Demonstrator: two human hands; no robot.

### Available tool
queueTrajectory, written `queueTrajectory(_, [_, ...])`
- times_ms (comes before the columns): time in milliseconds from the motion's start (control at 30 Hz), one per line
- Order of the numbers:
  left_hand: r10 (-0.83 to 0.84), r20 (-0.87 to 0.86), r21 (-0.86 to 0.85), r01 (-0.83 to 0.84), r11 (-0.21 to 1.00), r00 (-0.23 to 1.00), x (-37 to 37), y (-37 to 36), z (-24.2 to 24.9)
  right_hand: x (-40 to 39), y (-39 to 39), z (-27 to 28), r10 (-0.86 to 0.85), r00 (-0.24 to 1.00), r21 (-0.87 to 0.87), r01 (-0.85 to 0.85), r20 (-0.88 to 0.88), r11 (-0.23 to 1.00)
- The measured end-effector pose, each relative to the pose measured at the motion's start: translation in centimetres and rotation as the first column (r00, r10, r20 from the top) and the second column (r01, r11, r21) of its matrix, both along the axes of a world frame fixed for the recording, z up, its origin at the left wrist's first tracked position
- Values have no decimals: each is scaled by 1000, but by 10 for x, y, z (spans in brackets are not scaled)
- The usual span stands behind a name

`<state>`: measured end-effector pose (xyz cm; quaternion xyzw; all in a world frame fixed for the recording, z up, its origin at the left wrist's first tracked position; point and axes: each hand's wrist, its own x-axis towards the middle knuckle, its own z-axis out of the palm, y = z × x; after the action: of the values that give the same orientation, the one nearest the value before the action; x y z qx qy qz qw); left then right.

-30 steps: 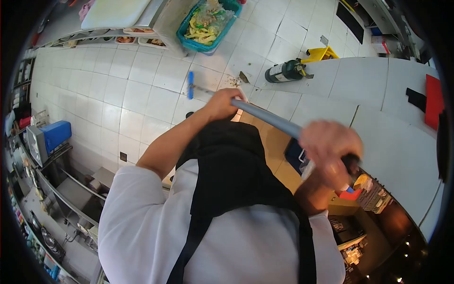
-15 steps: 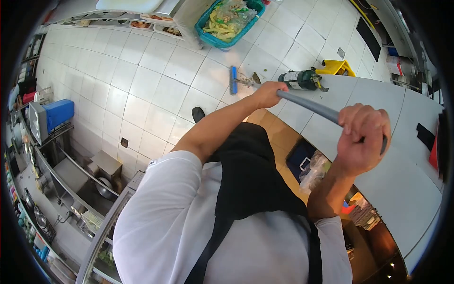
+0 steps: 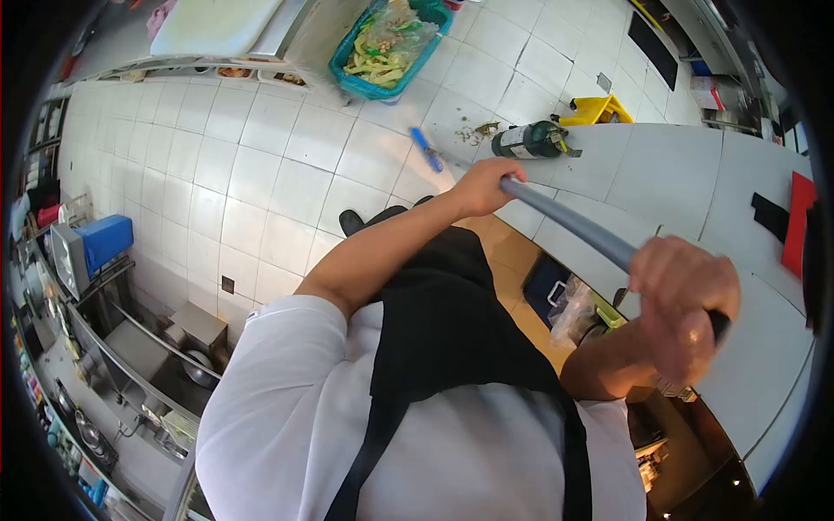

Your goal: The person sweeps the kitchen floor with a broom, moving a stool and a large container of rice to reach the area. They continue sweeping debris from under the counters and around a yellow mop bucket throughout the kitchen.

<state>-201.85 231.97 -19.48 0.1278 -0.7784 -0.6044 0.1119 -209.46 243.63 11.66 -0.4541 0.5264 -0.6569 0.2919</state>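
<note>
My left hand [image 3: 484,187] is closed around the grey handle of a broom [image 3: 565,224], partway along it. Near the handle's upper end, my right hand [image 3: 682,304] also grips it; that hand is slightly blurred. The broom's narrow blue head [image 3: 426,149] rests at an angle on the white tiled floor, beyond my left hand. Just right of the head lie scattered brown and green food scraps [image 3: 473,133]. Beside these scraps a dark green cylinder [image 3: 528,140] with a white label lies on its side.
A teal crate [image 3: 337,65] holding vegetable scraps and a plastic bag stands ahead. Yellow plastic equipment [image 3: 595,110] is beyond the cylinder. A white counter [image 3: 656,174] curves along my right. To the left are a blue container [image 3: 106,241] and a metal sink area [image 3: 130,321].
The broom head has turned and now lies left of the scraps, apart from most of them. My right hand has moved right and down with the handle's end. The view has shifted slightly.
</note>
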Motion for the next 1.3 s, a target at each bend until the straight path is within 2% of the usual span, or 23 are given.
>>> queueTrajectory(33, [12, 26, 21, -13, 1000, 1000, 7, 4, -11, -1, -2, -5, 9, 1000, 14, -9, 1, 1000])
queueTrajectory(167, [69, 47, 70, -72, 995, 997, 5, 11, -55, -1, -21, -47, -146, 977, -51, 155, 152, 987])
queueTrajectory(267, [91, -57, 65, -87, 994, 994, -32, 2, -64, -10, -38, -52, -208, 973, -86, 216, 100, 973])
queueTrajectory(567, [74, -71, 138, -63, 988, 995, -171, -50, -62, -116, -100, -60, -306, 952, -100, 302, -27, 948])
queueTrajectory(600, [55, -141, 93, -42, 995, 988, -182, -58, -65, -120, -107, -64, -312, 949, -101, 306, -52, 947])
queueTrajectory(667, [-3, -117, 60, 10, 998, 993, -199, -69, -68, -123, -119, -64, -343, 933, -91, 334, -109, 938])
queueTrajectory(733, [-39, -109, 47, 44, 998, 993, -211, -84, -54, -121, -125, -56, -378, 909, -62, 373, -174, 926])
queueTrajectory(833, [-78, -133, 84, 90, 992, 988, -202, -87, -19, -119, -128, -12, -325, 931, -85, 315, -165, 945])
queueTrajectory(900, [-105, -172, 126, 127, 984, 979, -188, -94, 7, -125, -125, 9, -282, 956, -100, 273, -85, 957])
queueTrajectory(967, [-116, -173, 108, 136, 985, 978, -174, -100, 7, -131, -127, 14, -282, 959, -98, 277, -35, 956])
queueTrajectory(1100, [-119, -106, 69, 127, 989, 987, -169, -124, -31, -139, -155, -29, -386, 922, -59, 387, 41, 920])
queueTrajectory(1233, [-123, -79, 89, 130, 988, 989, -224, -153, -62, -166, -181, -58, -422, 906, -101, 423, 31, 901])
queueTrajectory(1300, [-130, -95, 83, 138, 987, 987, -253, -155, -64, -183, -188, -60, -485, 874, -62, 486, 32, 872])
